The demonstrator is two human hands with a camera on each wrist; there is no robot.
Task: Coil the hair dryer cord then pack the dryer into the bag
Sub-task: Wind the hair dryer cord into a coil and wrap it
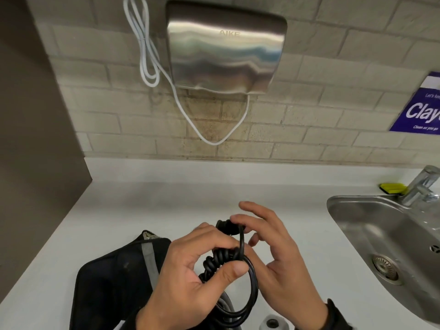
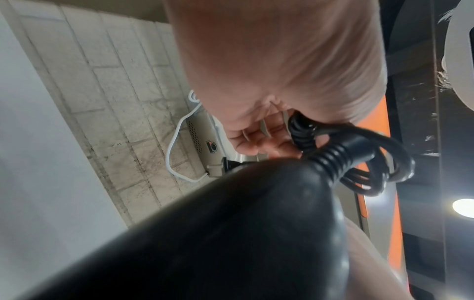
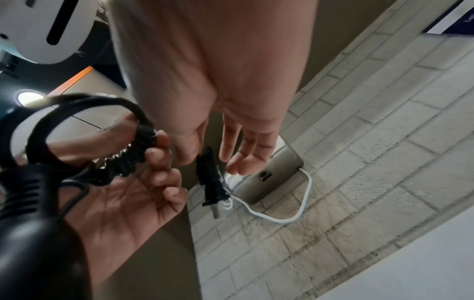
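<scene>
My left hand (image 1: 209,260) grips the black hair dryer cord (image 1: 250,289) where it is wound into loops, the thumb pressing the wrapped turns (image 3: 133,154). The loops hang below that hand. My right hand (image 1: 238,226) pinches the plug (image 3: 209,178) at the cord's end between thumb and forefinger, while its other fingers are spread. The black hair dryer (image 2: 231,233) lies close under my left wrist and is mostly hidden in the head view. The black bag (image 1: 114,277) with a grey strap lies on the white counter (image 1: 166,206), just left of my hands.
A steel sink (image 1: 371,225) with a tap (image 1: 421,184) and a yellow sponge (image 1: 392,188) is at the right. A metal hand dryer (image 1: 226,44) with a white cable (image 1: 147,55) hangs on the tiled wall. A blue sign (image 1: 421,108) is at far right.
</scene>
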